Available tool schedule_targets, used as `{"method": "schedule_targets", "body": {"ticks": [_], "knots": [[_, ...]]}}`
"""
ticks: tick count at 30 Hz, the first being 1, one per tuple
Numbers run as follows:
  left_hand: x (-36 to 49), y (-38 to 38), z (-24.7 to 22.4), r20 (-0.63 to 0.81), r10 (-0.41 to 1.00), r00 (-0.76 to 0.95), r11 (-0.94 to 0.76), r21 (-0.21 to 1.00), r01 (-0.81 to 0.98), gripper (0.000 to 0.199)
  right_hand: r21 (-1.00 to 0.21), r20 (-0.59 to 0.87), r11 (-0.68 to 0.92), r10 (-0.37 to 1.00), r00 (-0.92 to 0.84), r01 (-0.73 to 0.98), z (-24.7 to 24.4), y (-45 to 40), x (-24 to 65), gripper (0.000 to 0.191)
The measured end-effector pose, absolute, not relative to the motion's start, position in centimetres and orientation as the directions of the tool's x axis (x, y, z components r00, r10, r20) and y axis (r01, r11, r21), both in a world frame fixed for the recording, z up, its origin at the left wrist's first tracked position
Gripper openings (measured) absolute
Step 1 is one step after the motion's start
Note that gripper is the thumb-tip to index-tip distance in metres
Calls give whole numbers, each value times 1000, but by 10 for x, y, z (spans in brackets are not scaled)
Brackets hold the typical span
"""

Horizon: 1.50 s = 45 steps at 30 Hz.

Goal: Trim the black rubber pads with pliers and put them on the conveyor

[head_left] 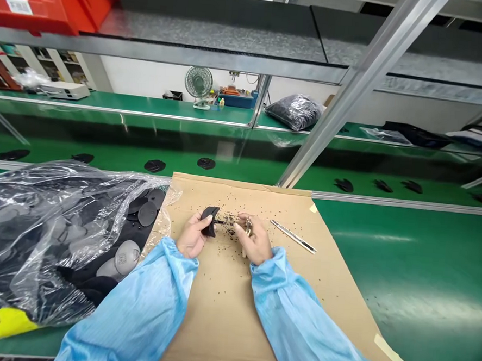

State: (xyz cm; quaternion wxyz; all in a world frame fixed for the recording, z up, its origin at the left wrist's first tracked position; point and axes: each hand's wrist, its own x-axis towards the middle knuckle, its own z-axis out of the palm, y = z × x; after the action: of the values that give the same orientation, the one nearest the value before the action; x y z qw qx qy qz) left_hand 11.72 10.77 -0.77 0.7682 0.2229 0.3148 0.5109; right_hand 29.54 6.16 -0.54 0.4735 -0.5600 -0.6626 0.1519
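Left hand (192, 236) pinches a curved black piece (209, 222) above a flat tan cardboard sheet (224, 326) — the right hand (258, 245), close by, holds a small, partly hidden metallic tool (248, 226) — with tiny black scraps (230, 231) scattered beneath.

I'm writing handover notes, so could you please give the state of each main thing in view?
Left hand: closed on black part
Black part: held in left hand
Right hand: holding metal tool
Metal tool: held, open or shut unclear
Knife: lying on cardboard, blade position unclear
Cardboard: flat, strewn with black bits
Plastic bag: holding black and grey parts
Fan: upright, running or not unclear
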Motion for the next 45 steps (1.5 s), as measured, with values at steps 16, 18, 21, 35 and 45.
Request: {"method": "schedule_targets", "body": {"ticks": [16,18,21,35,45], "knots": [[120,101,-2,-294,852,432,515,611,-601,38,-256,514,388,830,-215,885,-7,57,292,15],[120,101,-2,-296,850,436,519,611,-597,39,-253,501,394,835,-229,884,-7,56,292,15],[120,101,-2,-300,849,435,521,613,-594,38,-248,480,381,847,-228,891,-6,56,291,14],[120,98,-4,-310,824,474,562,551,-616,27,-185,397,271,900,-181,945,1,53,287,18],[122,98,-6,-298,862,410,505,577,-642,36,-236,393,250,909,-143,939,-4,52,287,28]]}}
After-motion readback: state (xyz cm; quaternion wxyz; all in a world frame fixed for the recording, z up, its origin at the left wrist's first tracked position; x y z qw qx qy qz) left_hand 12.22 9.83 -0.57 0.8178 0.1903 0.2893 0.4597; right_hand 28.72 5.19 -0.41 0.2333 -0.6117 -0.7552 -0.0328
